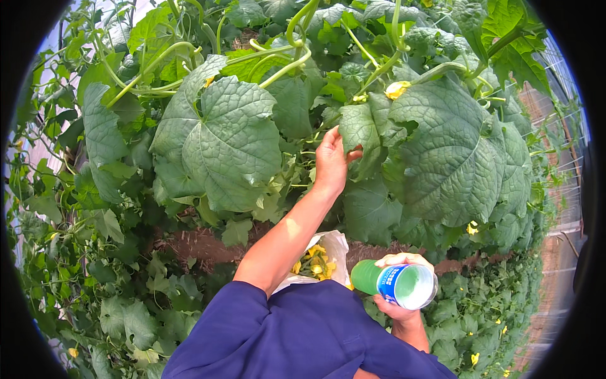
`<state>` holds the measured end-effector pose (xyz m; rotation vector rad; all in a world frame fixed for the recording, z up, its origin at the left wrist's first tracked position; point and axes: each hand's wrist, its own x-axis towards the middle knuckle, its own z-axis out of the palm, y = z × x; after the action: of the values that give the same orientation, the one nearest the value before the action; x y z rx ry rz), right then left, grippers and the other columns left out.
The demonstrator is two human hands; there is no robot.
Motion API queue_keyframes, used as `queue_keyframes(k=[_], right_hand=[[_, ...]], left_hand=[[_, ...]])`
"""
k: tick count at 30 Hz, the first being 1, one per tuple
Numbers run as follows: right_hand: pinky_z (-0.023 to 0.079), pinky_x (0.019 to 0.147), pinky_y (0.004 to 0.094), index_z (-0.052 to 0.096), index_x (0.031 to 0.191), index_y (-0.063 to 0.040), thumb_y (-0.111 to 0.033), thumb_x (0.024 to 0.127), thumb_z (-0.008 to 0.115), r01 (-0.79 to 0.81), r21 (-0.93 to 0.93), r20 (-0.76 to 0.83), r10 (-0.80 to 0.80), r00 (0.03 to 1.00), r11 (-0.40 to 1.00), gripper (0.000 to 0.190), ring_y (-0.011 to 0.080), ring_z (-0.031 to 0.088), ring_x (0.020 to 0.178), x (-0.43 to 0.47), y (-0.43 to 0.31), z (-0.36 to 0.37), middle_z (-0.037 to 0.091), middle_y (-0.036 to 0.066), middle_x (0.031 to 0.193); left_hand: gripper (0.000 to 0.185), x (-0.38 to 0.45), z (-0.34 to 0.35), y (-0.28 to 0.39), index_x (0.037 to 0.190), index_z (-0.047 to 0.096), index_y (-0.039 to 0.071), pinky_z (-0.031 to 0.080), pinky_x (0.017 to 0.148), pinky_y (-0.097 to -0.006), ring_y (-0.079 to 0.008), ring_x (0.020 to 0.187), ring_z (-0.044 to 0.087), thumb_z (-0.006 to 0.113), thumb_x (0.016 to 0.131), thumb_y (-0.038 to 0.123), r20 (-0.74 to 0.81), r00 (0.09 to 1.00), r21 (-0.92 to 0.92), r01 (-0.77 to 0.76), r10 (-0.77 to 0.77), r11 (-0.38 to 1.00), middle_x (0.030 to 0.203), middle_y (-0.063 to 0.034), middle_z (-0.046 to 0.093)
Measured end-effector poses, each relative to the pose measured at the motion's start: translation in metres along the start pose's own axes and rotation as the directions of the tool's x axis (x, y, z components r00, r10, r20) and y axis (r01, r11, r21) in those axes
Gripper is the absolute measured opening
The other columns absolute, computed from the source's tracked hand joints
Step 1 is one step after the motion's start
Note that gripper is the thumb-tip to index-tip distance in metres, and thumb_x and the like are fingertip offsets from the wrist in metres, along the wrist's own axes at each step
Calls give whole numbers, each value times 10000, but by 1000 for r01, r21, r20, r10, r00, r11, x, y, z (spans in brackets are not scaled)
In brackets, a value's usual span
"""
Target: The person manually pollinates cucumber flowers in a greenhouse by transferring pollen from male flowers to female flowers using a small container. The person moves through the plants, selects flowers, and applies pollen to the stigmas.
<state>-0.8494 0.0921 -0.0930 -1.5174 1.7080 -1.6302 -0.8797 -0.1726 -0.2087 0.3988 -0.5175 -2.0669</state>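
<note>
My left hand [331, 163] reaches up into a luffa-like vine. Its fingertips are partly behind a crinkled green leaf [358, 130], so whether they pinch anything is hidden. Just above and to the right of that leaf, a yellow flower [396, 89] sits by a thick stem. Low on the right, my right hand [402, 308] is wrapped around a green plastic bottle [367, 277] with a blue label bearing writing. The bottle's wide round end faces me, showing something whitish and pale green. Beside it, a whitish bag [338, 248] holds several yellow flowers [318, 263] against my front.
Broad leaves hang on both sides of my left hand, a large one [227, 142] to the left and another [447, 147] to the right. Curling stems [298, 45] cross above. Brown soil [203, 246] shows below the foliage. A path [558, 265] runs along the right edge.
</note>
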Motion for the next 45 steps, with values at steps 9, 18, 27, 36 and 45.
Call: queue_keyframes(k=[9,18,27,36,45], right_hand=[[567,946,492,397,1413,-43,-109,682,962,17,66,54,-20,998,998,926,330,679,1071,-3,17,-58,615,189,1201],[553,928,499,408,1397,-58,-165,675,939,41,30,170,-46,984,999,902,332,667,1059,13,41,-100,606,166,1183],[549,915,501,407,1368,-31,-183,681,929,-39,105,228,14,973,994,875,321,662,1030,4,80,-155,594,168,1174],[561,954,541,344,1267,-68,-20,604,935,-130,54,280,110,954,990,889,367,675,1087,-8,116,-192,627,247,1187],[575,929,537,373,1255,-63,-35,617,946,-126,65,189,111,976,990,858,361,687,1061,-9,103,-174,643,245,1141]], left_hand=[[213,-34,-77,-51,1201,628,-12,594,615,-350,-215,858,700,565,1015,73,-116,946,93,313,-302,945,1104,-105,707],[225,78,2,-99,1209,639,13,584,598,-351,-226,819,700,544,1028,109,-23,994,-187,105,-111,977,1080,-103,711],[207,66,-16,-90,1189,640,21,578,591,-346,-225,805,703,550,1037,130,-119,992,-159,18,-37,987,1047,-101,717],[192,41,-22,-61,1170,640,29,572,585,-342,-223,790,705,557,1045,150,-179,984,-75,-33,19,997,1015,-99,722],[182,28,-42,-30,1150,641,38,565,578,-337,-222,776,707,563,1053,170,-178,984,-88,-32,16,996,982,-96,728]])
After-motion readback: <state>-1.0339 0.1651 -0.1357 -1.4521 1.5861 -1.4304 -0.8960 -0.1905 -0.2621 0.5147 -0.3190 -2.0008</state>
